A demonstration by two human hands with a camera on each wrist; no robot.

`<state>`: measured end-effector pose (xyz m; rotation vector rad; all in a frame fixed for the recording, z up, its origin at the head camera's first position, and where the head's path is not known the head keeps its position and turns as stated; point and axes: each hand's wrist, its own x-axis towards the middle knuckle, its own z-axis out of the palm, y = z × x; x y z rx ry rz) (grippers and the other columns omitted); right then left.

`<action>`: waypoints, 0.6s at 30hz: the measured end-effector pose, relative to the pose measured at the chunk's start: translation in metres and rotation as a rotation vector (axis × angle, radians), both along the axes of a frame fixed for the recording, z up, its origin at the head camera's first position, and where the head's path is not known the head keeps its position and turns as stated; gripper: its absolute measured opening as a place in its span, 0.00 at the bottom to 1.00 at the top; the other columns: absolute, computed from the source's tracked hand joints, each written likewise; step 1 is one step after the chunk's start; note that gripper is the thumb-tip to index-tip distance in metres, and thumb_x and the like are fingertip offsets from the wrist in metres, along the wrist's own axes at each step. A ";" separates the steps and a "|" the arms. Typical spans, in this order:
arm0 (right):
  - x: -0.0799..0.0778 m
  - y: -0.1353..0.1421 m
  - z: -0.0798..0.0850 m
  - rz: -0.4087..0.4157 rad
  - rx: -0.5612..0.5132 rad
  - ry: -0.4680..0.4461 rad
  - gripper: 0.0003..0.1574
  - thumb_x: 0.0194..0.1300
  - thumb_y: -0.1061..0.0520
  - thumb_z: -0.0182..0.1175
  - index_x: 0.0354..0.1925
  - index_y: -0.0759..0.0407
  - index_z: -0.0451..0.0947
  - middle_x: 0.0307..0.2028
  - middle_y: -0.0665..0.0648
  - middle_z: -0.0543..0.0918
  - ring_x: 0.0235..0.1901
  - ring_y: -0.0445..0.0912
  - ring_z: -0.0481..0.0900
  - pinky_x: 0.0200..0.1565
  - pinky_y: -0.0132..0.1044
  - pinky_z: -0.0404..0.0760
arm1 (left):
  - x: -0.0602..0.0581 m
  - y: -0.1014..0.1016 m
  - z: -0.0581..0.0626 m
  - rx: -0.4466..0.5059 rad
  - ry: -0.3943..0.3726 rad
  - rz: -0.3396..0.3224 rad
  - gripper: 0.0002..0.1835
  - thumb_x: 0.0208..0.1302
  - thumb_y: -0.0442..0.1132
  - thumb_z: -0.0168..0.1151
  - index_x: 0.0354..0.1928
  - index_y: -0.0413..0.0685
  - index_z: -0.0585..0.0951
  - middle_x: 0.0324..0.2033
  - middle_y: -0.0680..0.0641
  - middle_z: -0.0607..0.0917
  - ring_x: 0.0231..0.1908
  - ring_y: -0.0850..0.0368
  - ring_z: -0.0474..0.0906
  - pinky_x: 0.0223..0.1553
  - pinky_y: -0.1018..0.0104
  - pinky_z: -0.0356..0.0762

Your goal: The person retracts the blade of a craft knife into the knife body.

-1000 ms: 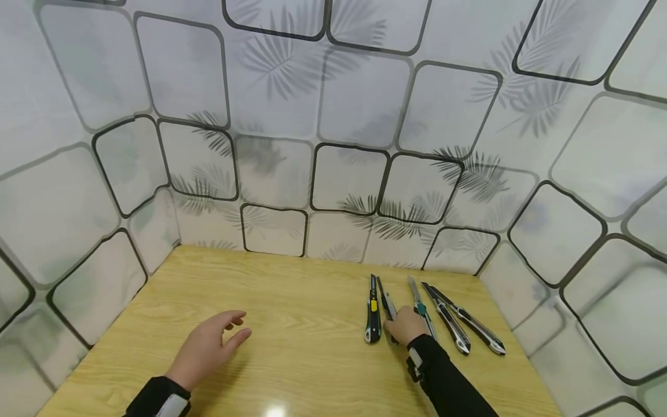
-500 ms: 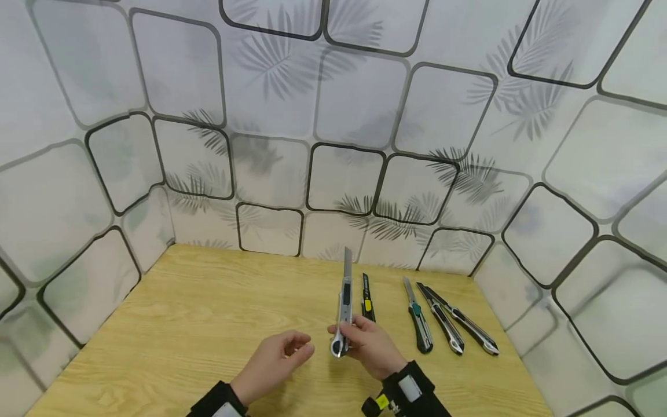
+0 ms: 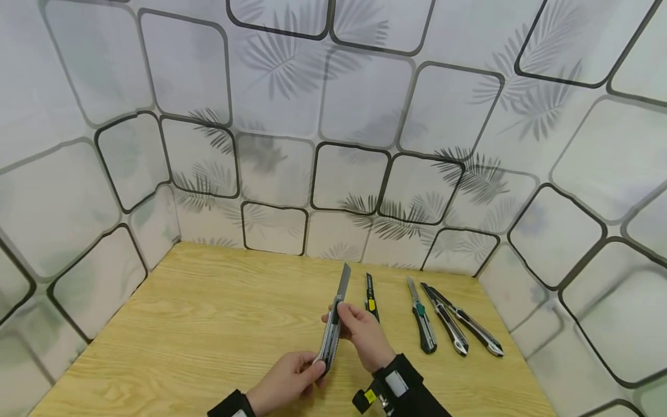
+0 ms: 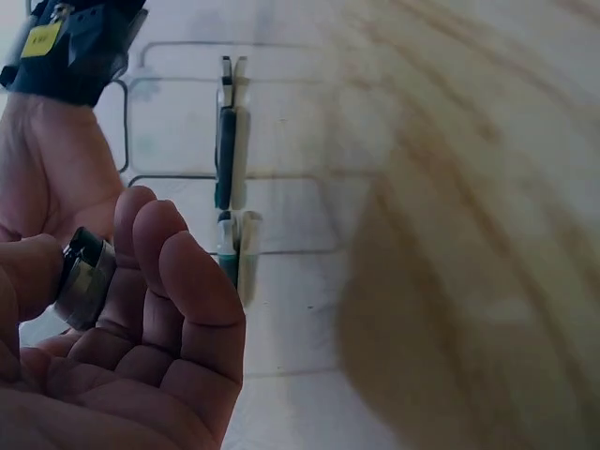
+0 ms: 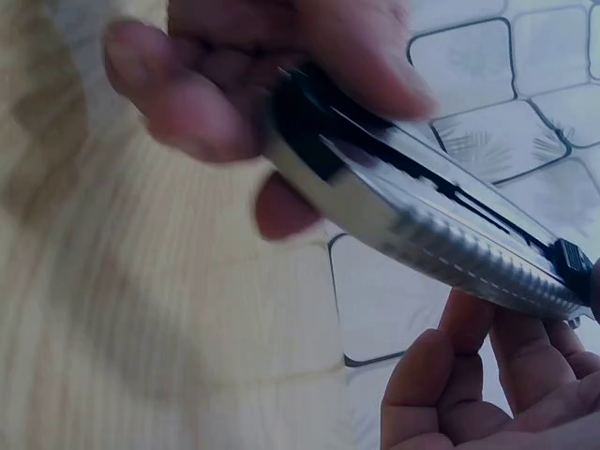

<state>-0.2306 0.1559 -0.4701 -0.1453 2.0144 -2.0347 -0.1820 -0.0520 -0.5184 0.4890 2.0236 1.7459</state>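
A silver-and-black utility knife [image 3: 330, 339] with its blade extended is held up above the table, tilted, blade pointing away. My left hand [image 3: 288, 375] pinches the butt end between thumb and fingers. In the left wrist view that butt end [image 4: 86, 286] shows beside the thumb, with the other fingers loosely bent. My right hand [image 3: 367, 337] grips the handle near the blade, its thumb by the slider. The right wrist view shows the ribbed underside of the handle [image 5: 441, 234] close up; the blade lies outside that view.
Right of my hands lie a black knife with a yellow slider [image 3: 370, 302], partly hidden, and a green-slider knife [image 3: 425, 331]. Farther right are two silver-and-black knives [image 3: 453, 331] [image 3: 480, 331], blade ends together. Patterned cloth walls [image 3: 276, 174] enclose the wooden table [image 3: 219, 301].
My right hand has picked the utility knife up from among the others and brought it left. My left hand has come across from the left and now pinches its butt end.
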 end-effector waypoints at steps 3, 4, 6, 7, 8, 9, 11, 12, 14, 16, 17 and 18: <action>-0.001 0.000 0.004 -0.013 0.033 0.002 0.31 0.82 0.37 0.56 0.61 0.60 0.83 0.52 0.56 0.92 0.50 0.43 0.89 0.53 0.38 0.82 | 0.001 0.002 -0.003 -0.014 -0.018 -0.006 0.18 0.84 0.46 0.56 0.45 0.36 0.84 0.32 0.49 0.87 0.25 0.61 0.75 0.25 0.73 0.69; 0.000 0.000 0.005 -0.014 0.041 -0.002 0.31 0.81 0.37 0.57 0.61 0.60 0.83 0.51 0.56 0.93 0.49 0.43 0.89 0.53 0.38 0.82 | 0.002 0.002 -0.003 -0.019 -0.028 -0.004 0.17 0.84 0.46 0.56 0.45 0.37 0.84 0.31 0.50 0.87 0.25 0.61 0.74 0.25 0.73 0.68; 0.000 0.000 0.005 -0.022 0.048 -0.007 0.30 0.80 0.36 0.58 0.59 0.59 0.85 0.50 0.55 0.93 0.48 0.43 0.89 0.52 0.38 0.82 | 0.002 0.004 -0.004 -0.026 -0.044 -0.003 0.17 0.84 0.45 0.56 0.44 0.37 0.84 0.30 0.51 0.86 0.25 0.61 0.74 0.25 0.73 0.67; 0.000 0.000 0.005 -0.029 0.053 -0.007 0.30 0.80 0.36 0.58 0.58 0.59 0.86 0.49 0.55 0.93 0.48 0.43 0.89 0.51 0.39 0.81 | 0.002 0.004 -0.004 -0.029 -0.048 -0.003 0.17 0.84 0.45 0.56 0.44 0.37 0.84 0.30 0.52 0.85 0.24 0.61 0.73 0.25 0.73 0.67; 0.000 0.000 0.005 -0.035 0.058 -0.005 0.29 0.80 0.36 0.59 0.57 0.58 0.86 0.48 0.55 0.94 0.47 0.43 0.89 0.50 0.39 0.80 | 0.002 0.005 -0.004 -0.030 -0.049 -0.003 0.17 0.84 0.44 0.55 0.44 0.37 0.84 0.29 0.52 0.85 0.24 0.61 0.73 0.25 0.73 0.67; -0.001 0.000 0.005 -0.040 0.062 -0.005 0.29 0.80 0.36 0.59 0.56 0.58 0.87 0.47 0.54 0.94 0.46 0.42 0.89 0.49 0.39 0.80 | 0.002 0.005 -0.004 -0.030 -0.044 -0.004 0.17 0.84 0.44 0.55 0.43 0.37 0.84 0.29 0.52 0.85 0.24 0.61 0.73 0.24 0.73 0.66; -0.001 0.001 0.005 -0.045 0.069 -0.009 0.28 0.79 0.36 0.59 0.55 0.57 0.87 0.46 0.53 0.94 0.44 0.41 0.88 0.48 0.39 0.78 | 0.002 0.006 -0.004 -0.025 -0.037 -0.004 0.17 0.84 0.44 0.55 0.43 0.37 0.83 0.29 0.52 0.84 0.23 0.61 0.72 0.24 0.73 0.65; -0.001 0.002 0.005 -0.040 0.071 -0.014 0.28 0.79 0.36 0.59 0.55 0.57 0.87 0.46 0.52 0.94 0.44 0.41 0.87 0.48 0.39 0.77 | 0.002 0.007 -0.005 -0.022 -0.035 -0.002 0.16 0.84 0.44 0.55 0.42 0.38 0.83 0.28 0.52 0.84 0.23 0.61 0.71 0.24 0.73 0.65; 0.000 0.003 0.004 -0.023 0.057 -0.033 0.28 0.80 0.37 0.59 0.58 0.57 0.86 0.47 0.52 0.93 0.43 0.41 0.87 0.47 0.39 0.76 | 0.003 0.008 -0.004 -0.020 -0.029 0.004 0.16 0.84 0.44 0.55 0.42 0.39 0.84 0.28 0.52 0.84 0.23 0.60 0.70 0.23 0.73 0.64; 0.001 0.005 0.002 -0.002 0.041 -0.057 0.28 0.81 0.38 0.58 0.62 0.57 0.84 0.48 0.51 0.93 0.43 0.40 0.87 0.47 0.40 0.76 | 0.003 0.009 -0.004 -0.018 -0.033 0.009 0.16 0.84 0.43 0.55 0.42 0.39 0.84 0.28 0.52 0.84 0.22 0.60 0.69 0.23 0.73 0.63; 0.001 0.006 0.001 0.007 0.033 -0.065 0.29 0.81 0.39 0.58 0.64 0.57 0.83 0.48 0.51 0.93 0.43 0.40 0.87 0.47 0.40 0.76 | 0.004 0.009 -0.004 -0.017 -0.036 0.011 0.16 0.84 0.43 0.55 0.42 0.38 0.84 0.28 0.52 0.84 0.22 0.60 0.69 0.23 0.73 0.63; 0.001 0.006 0.000 0.011 0.025 -0.073 0.29 0.81 0.40 0.58 0.65 0.58 0.82 0.49 0.51 0.93 0.42 0.40 0.86 0.47 0.39 0.76 | 0.004 0.010 -0.004 -0.017 -0.038 0.012 0.16 0.84 0.43 0.55 0.43 0.38 0.84 0.28 0.52 0.84 0.22 0.60 0.69 0.23 0.73 0.63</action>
